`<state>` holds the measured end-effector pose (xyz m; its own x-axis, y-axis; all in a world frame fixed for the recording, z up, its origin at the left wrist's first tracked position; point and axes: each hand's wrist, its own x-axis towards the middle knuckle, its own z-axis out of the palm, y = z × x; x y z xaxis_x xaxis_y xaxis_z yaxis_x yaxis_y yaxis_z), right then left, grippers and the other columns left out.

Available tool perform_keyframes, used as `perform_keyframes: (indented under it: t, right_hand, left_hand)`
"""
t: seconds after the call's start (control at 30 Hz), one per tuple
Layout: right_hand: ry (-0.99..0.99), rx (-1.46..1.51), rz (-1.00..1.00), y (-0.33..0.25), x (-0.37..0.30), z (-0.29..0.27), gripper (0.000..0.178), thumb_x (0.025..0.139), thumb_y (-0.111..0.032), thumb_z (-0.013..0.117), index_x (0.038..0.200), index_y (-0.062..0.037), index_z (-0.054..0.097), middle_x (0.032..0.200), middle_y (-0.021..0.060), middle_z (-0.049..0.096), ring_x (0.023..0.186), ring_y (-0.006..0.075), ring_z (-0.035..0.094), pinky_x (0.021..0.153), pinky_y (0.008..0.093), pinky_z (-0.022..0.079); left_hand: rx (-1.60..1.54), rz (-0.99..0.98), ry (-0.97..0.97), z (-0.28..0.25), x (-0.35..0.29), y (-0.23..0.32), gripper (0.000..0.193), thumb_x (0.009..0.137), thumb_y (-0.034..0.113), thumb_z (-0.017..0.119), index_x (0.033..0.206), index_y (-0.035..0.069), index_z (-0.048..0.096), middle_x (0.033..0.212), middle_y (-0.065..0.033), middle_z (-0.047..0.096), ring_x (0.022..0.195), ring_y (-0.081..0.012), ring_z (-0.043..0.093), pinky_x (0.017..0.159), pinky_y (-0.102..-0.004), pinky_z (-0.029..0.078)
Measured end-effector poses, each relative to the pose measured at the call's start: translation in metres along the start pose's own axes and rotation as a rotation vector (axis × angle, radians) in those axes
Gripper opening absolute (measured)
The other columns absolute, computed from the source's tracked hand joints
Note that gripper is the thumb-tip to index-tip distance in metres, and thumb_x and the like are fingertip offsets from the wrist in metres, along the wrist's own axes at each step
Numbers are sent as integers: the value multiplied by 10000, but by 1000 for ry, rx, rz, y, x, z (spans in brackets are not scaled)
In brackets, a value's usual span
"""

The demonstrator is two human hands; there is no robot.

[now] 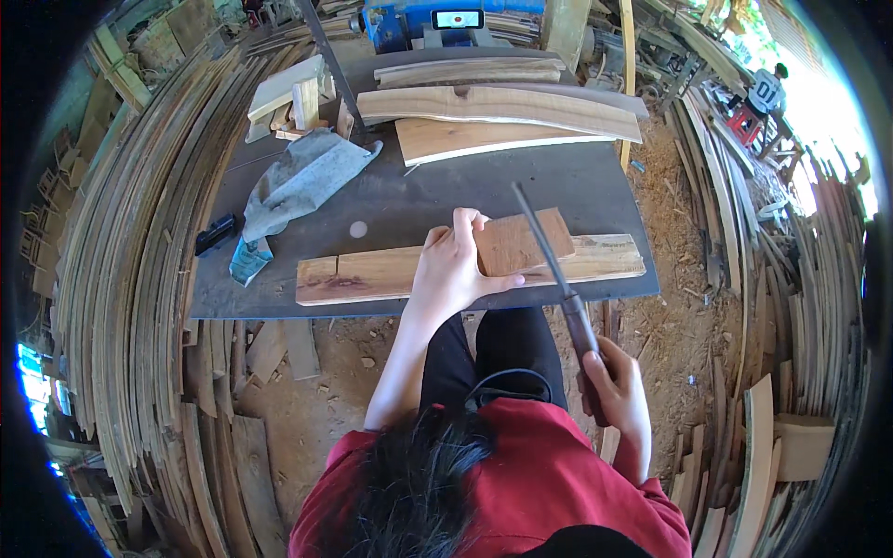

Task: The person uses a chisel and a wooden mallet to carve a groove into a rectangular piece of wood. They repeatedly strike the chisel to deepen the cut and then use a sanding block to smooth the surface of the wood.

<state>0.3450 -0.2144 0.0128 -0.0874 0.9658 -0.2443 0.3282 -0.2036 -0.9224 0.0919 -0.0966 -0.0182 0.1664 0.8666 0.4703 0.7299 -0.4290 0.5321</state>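
My left hand (453, 260) grips a small reddish-brown wooden block (510, 244) by its left end, fingers at the top and thumb along the lower edge. The block rests on or just above a long pale plank (372, 272) lying across the near side of the dark table. My right hand (616, 391) is closed round the brown handle of what looks like a chisel (547, 244). Its long, narrow grey blade points up and away, passing in front of the block's right part in this view. Whether blade and block touch, I cannot tell.
Curved boards (502, 112) lie at the table's far side. A grey cloth (302, 181), a small blue packet (249, 260) and a black object (216, 234) are at its left. Wood offcuts (302, 100) stand behind the cloth. Long timber strips (139, 270) flank both sides. A person (767, 90) sits far right.
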Motion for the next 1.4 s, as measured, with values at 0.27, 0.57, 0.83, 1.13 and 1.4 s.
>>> perform_keyframes:
  t: [0.27, 0.57, 0.83, 1.13, 1.4]
  right_hand:
    - [-14, 6, 34, -1, 0, -2, 296, 964, -257, 537, 1071, 9, 612, 571, 21, 539, 463, 66, 479, 427, 257, 358]
    - [-61, -11, -7, -4, 5, -16, 304, 963, -283, 536, 930, 11, 606, 560, 10, 521, 442, 76, 476, 404, 252, 352]
    - [-97, 49, 45, -16, 3, -19, 363, 970, -341, 521, 912, 5, 615, 552, 17, 522, 438, 86, 495, 423, 259, 395]
    - [29, -93, -9, -22, -1, -13, 367, 979, -324, 477, 866, 13, 570, 524, 64, 539, 436, 138, 552, 439, 299, 428]
    - [116, -265, -25, -21, -3, -13, 360, 995, -337, 446, 927, 4, 537, 525, 87, 547, 429, 169, 563, 430, 315, 429]
  left_hand:
    - [-2, -24, -30, 0, -2, 1, 840, 607, 565, 827, 1056, 74, 314, 1027, -168, 610, 946, -349, 633, 948, -473, 406]
    - [-25, -42, -45, -2, -1, 3, 825, 611, 558, 826, 1043, 75, 315, 1037, -166, 611, 955, -358, 625, 946, -472, 405]
    - [-7, -26, -28, -2, -1, 3, 818, 616, 557, 823, 1041, 67, 324, 1005, -140, 591, 928, -342, 627, 929, -469, 417]
    - [6, -28, -23, -1, -1, 3, 827, 606, 549, 834, 1043, 64, 327, 1028, -141, 581, 948, -341, 608, 909, -466, 398]
    - [26, -42, -22, -1, -2, 3, 843, 602, 562, 830, 1066, 53, 345, 1038, -138, 586, 961, -333, 603, 904, -463, 401]
